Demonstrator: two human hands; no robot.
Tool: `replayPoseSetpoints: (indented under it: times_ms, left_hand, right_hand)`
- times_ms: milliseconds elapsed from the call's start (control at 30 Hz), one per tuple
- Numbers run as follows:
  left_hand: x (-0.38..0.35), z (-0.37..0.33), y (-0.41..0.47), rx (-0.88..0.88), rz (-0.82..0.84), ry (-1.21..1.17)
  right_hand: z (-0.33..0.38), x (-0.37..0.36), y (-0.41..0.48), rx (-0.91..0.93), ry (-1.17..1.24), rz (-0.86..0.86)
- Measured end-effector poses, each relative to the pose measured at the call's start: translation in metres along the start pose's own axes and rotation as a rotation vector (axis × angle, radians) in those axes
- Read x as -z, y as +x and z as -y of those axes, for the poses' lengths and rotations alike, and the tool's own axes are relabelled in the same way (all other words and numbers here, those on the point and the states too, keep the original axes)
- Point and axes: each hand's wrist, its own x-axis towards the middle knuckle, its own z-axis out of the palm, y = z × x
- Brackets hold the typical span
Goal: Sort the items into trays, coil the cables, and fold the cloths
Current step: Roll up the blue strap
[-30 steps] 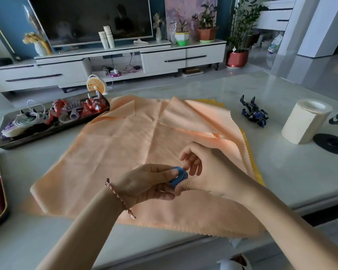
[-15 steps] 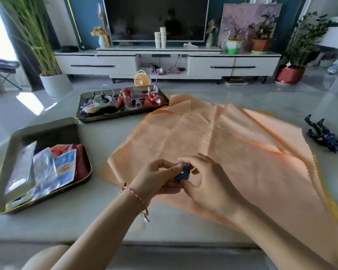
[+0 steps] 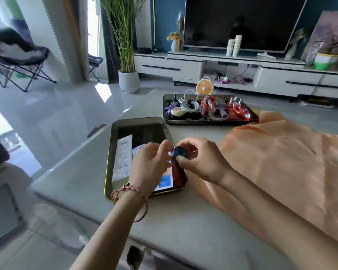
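We have carried the disc (image 3: 180,154) leftward off the cloth (image 3: 281,162). It was above the cloth's near part, and now it hangs over the right edge of the near tray (image 3: 144,131). Our right grip (image 3: 201,162) has come along and pinches it. Our left grip (image 3: 150,166), earlier pinching it too, now sits blurred just beside it, and we cannot tell whether it touches. Our view has swung left.

The near tray (image 3: 113,145) lies left of the cloth (image 3: 281,162), before the far tray (image 3: 167,98).
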Motion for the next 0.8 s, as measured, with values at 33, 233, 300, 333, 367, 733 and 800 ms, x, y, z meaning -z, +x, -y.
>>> replayPoseSetpoints:
  times_ms: [33, 233, 300, 333, 367, 733, 800]
  left_hand:
    - [0.004, 0.002, 0.010, -0.067, -0.078, 0.106]
    - [0.014, 0.001, 0.038, -0.257, -0.242, 0.327]
    - [0.019, 0.006, 0.048, -0.245, -0.258, 0.324]
    - [0.021, 0.007, 0.050, -0.230, -0.264, 0.323]
    - [0.023, 0.009, 0.052, -0.213, -0.268, 0.318]
    - [0.005, 0.010, 0.063, -0.101, -0.181, 0.297]
    - [-0.004, 0.005, 0.061, -0.095, -0.172, 0.307]
  right_hand:
    - [-0.001, -0.008, 0.017, 0.001, -0.017, -0.015]
    - [-0.017, -0.054, 0.096, -0.041, -0.140, -0.006]
    - [-0.023, -0.066, 0.119, -0.050, -0.216, 0.026]
    - [-0.025, -0.068, 0.126, -0.061, -0.282, 0.053]
    - [-0.027, -0.068, 0.132, -0.077, -0.347, 0.090]
    - [-0.024, -0.037, 0.121, -0.117, -0.269, 0.146]
    - [-0.031, -0.022, 0.100, -0.106, -0.216, 0.101]
